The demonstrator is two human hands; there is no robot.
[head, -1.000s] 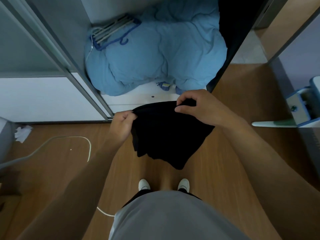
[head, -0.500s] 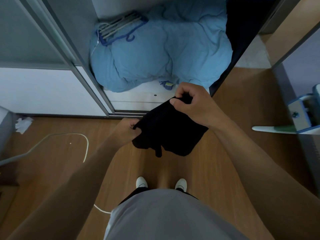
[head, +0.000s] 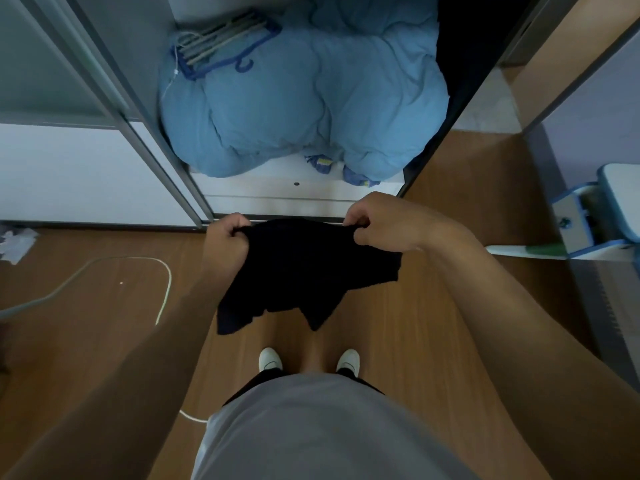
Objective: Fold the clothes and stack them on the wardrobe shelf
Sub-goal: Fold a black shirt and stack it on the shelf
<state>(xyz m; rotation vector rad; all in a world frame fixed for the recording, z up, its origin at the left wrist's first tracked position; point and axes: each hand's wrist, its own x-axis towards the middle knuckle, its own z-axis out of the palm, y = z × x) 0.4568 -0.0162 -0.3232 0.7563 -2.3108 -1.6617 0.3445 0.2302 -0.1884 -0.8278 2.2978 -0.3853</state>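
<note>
A black garment (head: pixel 304 271) hangs in the air over the wooden floor, right in front of the open wardrobe. My left hand (head: pixel 227 244) grips its upper left edge with curled fingers. My right hand (head: pixel 377 221) pinches the upper right edge, so the top edge is stretched between both hands. The lower part droops in uneven points above my white shoes. The white wardrobe shelf (head: pixel 277 183) lies just beyond the garment.
A bulky light-blue duvet (head: pixel 311 98) fills most of the shelf, with a bundle of hangers (head: pixel 221 43) on its left. A sliding door frame (head: pixel 138 133) stands left. A white cable (head: pixel 162 282) loops on the floor. A blue-white object (head: pixel 585 216) is at the right.
Both hands have moved apart and level, pulling the garment's top edge taut. The bunched cloth has spread wider and hangs lower than half a second ago.
</note>
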